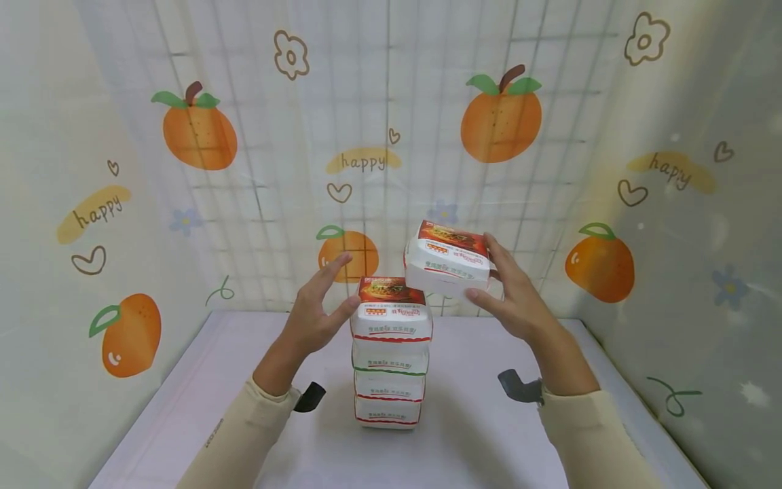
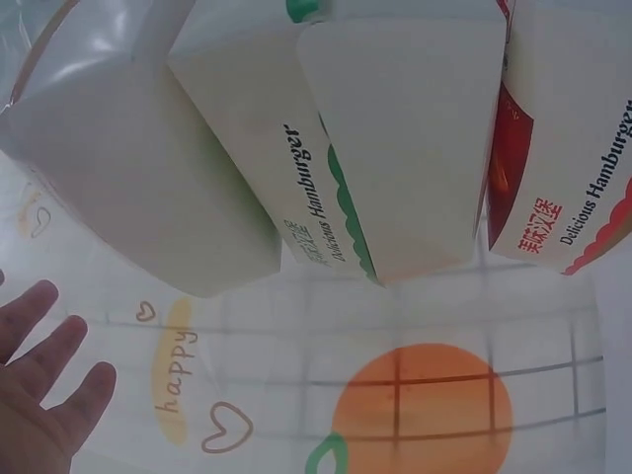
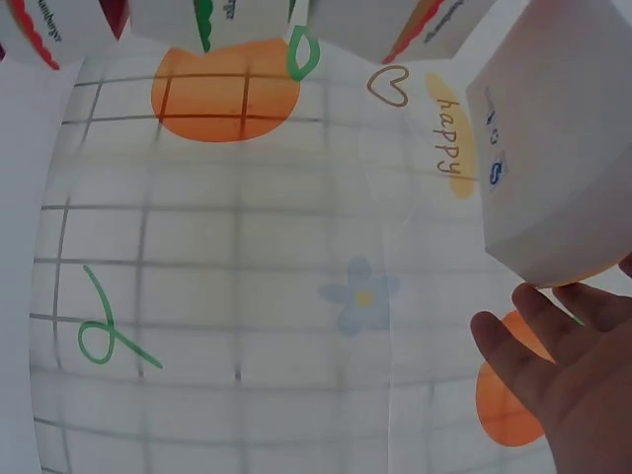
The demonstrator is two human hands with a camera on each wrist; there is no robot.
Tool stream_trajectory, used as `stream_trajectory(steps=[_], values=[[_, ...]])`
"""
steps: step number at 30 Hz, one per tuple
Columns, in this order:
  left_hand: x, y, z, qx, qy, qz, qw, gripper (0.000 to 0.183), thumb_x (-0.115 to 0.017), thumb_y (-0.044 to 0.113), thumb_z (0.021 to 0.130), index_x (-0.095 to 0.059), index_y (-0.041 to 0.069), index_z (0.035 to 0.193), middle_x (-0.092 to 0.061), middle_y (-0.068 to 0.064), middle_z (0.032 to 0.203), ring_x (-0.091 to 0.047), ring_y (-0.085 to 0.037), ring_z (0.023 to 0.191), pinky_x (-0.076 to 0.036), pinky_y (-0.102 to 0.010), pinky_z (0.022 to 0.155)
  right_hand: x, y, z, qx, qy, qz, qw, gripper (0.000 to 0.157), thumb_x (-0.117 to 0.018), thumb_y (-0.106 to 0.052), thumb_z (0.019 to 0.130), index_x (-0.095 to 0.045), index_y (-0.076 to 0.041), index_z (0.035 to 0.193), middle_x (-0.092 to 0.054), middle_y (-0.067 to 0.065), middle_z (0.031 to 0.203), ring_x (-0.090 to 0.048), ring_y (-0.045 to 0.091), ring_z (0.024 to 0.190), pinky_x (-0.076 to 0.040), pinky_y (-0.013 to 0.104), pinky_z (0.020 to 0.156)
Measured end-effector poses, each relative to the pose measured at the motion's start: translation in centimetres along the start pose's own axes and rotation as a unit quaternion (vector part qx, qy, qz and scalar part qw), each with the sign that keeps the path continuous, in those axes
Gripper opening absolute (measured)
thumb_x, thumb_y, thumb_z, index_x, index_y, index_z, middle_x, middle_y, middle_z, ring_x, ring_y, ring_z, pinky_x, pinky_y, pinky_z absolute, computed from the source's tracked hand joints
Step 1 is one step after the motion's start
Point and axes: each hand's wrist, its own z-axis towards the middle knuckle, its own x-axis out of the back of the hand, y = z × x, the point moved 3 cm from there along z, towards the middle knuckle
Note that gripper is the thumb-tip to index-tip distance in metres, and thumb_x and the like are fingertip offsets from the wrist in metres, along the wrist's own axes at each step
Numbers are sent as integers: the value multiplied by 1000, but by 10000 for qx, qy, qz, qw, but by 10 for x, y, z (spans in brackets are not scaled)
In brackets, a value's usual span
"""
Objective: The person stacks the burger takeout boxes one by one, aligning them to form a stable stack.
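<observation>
Several white paper hamburger boxes (image 1: 391,363) stand in one upright stack on the table; red or green scalloped lines cross their fronts, and a burger picture covers the top one. Up and to the right of the stack, my right hand (image 1: 516,299) grips another hamburger box (image 1: 449,258) by its right side, thumb at the front. That box is slightly tilted, and its plain underside faces the right wrist view. My left hand (image 1: 318,309) is beside the stack's upper left, fingers spread and holding nothing. Its thumb tip lies close to the top box; whether they touch I cannot tell.
The pale table (image 1: 269,435) reaches back to a curtain (image 1: 421,81) printed with oranges, hearts and the word "happy". A wire grid shows through the curtain. Dark camera mounts stick out from both wrists, over the table on either side of the stack.
</observation>
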Motion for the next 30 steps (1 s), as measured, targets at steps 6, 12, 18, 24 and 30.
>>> stream_trajectory(steps=[6,12,18,24,30], values=[[-2,2,3,-14,-16,-3,10000,70,-51,53,95,-35,15,152,-44,-4,148,-37,-20,137,-33,-51,108,-5,-10,3,83,-58,131,9999,90,-65,-41,88,-7,-34,157,-23,6,158,-35,37,133,-40,64,95],[-3,6,6,12,-24,-22,10000,69,-52,52,95,-34,17,152,-45,-3,147,-38,-20,137,-35,-54,105,-10,-19,8,309,-190,260,9990,90,-65,-39,88,-7,-32,157,-23,5,158,-31,33,137,-36,63,100],[-4,8,6,-16,-53,-70,10000,71,-53,52,95,-32,18,153,-45,-4,147,-36,-20,137,-34,-56,105,-15,-24,9,235,-284,307,9988,92,-66,-43,87,-6,-36,156,-22,2,158,-32,37,136,-42,63,94],[-5,9,7,-22,-63,-157,9999,72,-53,52,94,-29,20,154,-44,-2,148,-36,-20,138,-33,-57,105,-19,-36,10,352,-406,467,9975,93,-67,-40,87,-6,-37,156,-24,2,158,-33,37,135,-40,65,94],[-7,13,8,15,-155,-320,9994,76,-54,53,94,-26,18,155,-41,-2,150,-34,-21,138,-32,-58,105,-25,-46,12,514,-549,506,9959,94,-68,-37,86,-7,-33,157,-25,2,157,-35,36,134,-36,65,98]])
